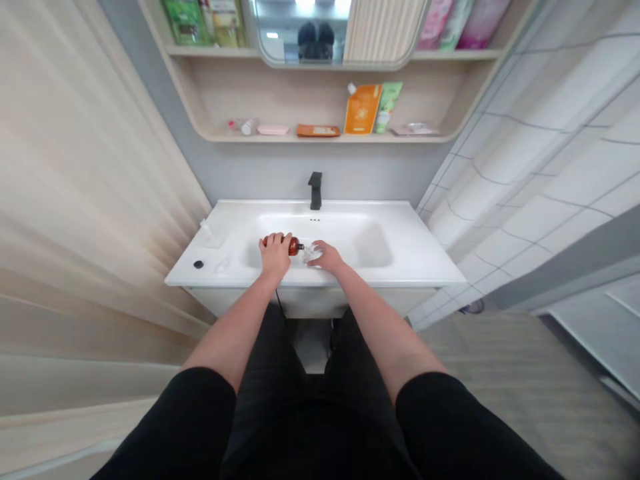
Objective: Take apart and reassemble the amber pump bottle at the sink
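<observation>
My left hand (275, 255) is wrapped round a brown bottle (293, 247), which lies tipped on its side over the white sink (377, 243). The bottle's dark neck points right, towards my right hand (327, 257). A small clear container (313, 253) is held in my right hand, its opening close to the bottle's mouth. Whether bottle and container touch is too small to tell. Both hands are above the basin, in front of the black faucet (315, 191).
A small black round piece (199, 265) and a clear dispenser (209, 233) are on the counter's left side. Above, a shelf (270, 138) bears an orange pouch (363, 110), a green tube (388, 107) and several small items. A curtain (90, 200) hangs at the left.
</observation>
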The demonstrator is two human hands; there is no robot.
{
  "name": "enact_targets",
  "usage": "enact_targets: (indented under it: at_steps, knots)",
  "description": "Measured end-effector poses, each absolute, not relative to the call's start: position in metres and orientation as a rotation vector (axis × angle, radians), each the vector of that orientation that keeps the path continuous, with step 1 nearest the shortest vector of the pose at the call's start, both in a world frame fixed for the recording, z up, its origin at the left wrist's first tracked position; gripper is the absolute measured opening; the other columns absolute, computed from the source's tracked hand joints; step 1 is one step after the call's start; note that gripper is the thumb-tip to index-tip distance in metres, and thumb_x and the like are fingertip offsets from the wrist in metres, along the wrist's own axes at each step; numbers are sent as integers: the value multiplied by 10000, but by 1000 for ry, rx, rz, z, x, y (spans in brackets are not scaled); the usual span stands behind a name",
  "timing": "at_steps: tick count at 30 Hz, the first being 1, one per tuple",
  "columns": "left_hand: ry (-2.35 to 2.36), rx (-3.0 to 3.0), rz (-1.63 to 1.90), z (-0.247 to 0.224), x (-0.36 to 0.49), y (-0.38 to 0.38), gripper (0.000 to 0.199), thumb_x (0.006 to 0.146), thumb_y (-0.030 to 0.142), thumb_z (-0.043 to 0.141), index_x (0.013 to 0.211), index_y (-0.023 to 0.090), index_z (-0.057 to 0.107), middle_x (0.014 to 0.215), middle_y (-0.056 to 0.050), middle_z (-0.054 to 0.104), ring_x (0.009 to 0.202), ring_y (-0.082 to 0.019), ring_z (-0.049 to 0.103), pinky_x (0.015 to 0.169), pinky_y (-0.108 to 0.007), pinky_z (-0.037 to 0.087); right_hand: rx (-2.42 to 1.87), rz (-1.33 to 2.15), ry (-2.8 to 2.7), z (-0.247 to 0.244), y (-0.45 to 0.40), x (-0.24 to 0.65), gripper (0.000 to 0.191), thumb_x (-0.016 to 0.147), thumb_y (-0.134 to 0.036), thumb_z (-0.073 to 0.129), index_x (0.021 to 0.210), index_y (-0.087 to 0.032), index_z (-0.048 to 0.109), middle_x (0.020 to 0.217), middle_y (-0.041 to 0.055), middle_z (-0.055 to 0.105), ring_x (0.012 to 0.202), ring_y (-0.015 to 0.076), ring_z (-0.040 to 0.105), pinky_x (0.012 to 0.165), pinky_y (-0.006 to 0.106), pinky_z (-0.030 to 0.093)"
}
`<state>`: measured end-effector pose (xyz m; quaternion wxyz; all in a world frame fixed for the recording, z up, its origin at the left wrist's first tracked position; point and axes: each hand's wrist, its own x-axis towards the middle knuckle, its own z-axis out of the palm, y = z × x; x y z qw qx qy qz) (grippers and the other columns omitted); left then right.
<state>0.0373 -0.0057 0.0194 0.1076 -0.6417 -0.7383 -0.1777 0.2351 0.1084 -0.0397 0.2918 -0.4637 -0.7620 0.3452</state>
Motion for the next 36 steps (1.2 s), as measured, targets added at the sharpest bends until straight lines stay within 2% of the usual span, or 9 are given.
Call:
enact_targets:
  at_steps: [9, 23, 36]
  knots:
    - [-2136, -1913, -569, 19, 36, -6, 647, 988, 98, 500, 1598, 272, 628, 1556, -189, 660, 1486, -394, 516, 1305, -646, 284, -1234, 886, -2046, -39, 107, 235, 765, 553, -213, 1066, 1237, -296, 732, 1121, -6, 800, 1074, 270, 778, 1073, 435, 594]
    - [-2106, -1902, -559, 18, 35, -5, 638, 984, 102, 504, 1582, 275, 643, 1542, -180, 678, 1463, -385, 533, 1285, -622, 308, -1241, 882, -2053, -41, 108, 235, 773, 564, -227, 1062, 1260, -295, 734, 1134, 0, 802, 1069, 271, 776, 1063, 427, 595]
    - [-2154, -1899, -559, 20, 38, -7, 654, 977, 93, 506, 1590, 283, 630, 1560, -184, 660, 1488, -387, 508, 1298, -662, 289, -1238, 896, -2059, -39, 107, 235, 779, 573, -237, 1061, 1275, -294, 728, 1173, 10, 812, 1098, 271, 775, 1064, 420, 592]
